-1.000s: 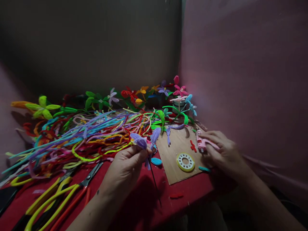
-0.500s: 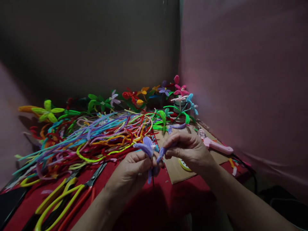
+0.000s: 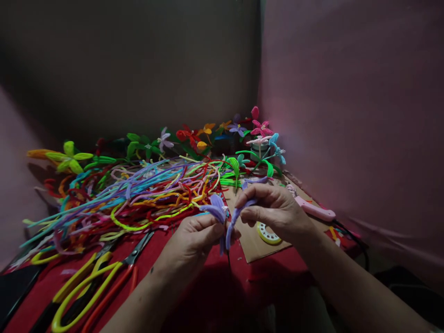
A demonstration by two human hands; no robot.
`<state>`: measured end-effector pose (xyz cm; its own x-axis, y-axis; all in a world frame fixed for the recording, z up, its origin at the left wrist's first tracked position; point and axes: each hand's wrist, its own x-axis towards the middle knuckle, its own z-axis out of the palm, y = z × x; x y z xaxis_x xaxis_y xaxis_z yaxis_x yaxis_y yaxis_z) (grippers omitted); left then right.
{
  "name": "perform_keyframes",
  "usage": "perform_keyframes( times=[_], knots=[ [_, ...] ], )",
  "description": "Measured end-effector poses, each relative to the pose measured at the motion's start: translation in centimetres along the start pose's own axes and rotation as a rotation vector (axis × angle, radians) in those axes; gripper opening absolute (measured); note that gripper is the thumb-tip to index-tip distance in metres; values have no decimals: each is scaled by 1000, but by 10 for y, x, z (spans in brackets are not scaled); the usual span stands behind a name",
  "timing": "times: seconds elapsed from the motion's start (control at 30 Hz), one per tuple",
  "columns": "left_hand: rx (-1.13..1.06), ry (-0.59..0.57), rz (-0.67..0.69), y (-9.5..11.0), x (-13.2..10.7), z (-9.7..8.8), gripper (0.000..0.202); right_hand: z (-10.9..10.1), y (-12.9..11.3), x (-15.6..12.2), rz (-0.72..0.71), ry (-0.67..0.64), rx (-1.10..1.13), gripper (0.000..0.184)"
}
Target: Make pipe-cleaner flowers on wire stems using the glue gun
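Observation:
My left hand is closed around the base of a small purple pipe-cleaner flower, held just above the red table's front part. My right hand pinches a loose purple petal and holds it against the flower's right side. Both hands meet over the left edge of a brown cardboard sheet. A pink glue gun lies on the cardboard just right of my right hand, with its cord running off to the right.
A large heap of coloured pipe cleaners covers the table's left and middle. Finished flowers stand along the back. Yellow-handled scissors and pliers lie front left. A yellow-rimmed tape roll sits on the cardboard. Walls close in behind and on the right.
My right hand let go of the glue gun at the right, came left to the flower and now holds a purple petal against it. My left hand kept the flower.

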<state>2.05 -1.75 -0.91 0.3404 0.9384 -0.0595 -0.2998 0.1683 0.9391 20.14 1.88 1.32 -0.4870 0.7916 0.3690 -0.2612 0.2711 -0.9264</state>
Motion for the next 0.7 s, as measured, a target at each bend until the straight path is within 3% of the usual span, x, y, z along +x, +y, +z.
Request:
perform_keyframes(
  times=[0.43, 0.7],
  knots=[
    [56, -68, 18, -2, -3, -2, 21, 14, -8, -10, -207, 11, -352, 19],
    [199, -42, 39, 2, -4, 0, 18, 8, -22, -8, -275, 1, -706, 8]
  ],
)
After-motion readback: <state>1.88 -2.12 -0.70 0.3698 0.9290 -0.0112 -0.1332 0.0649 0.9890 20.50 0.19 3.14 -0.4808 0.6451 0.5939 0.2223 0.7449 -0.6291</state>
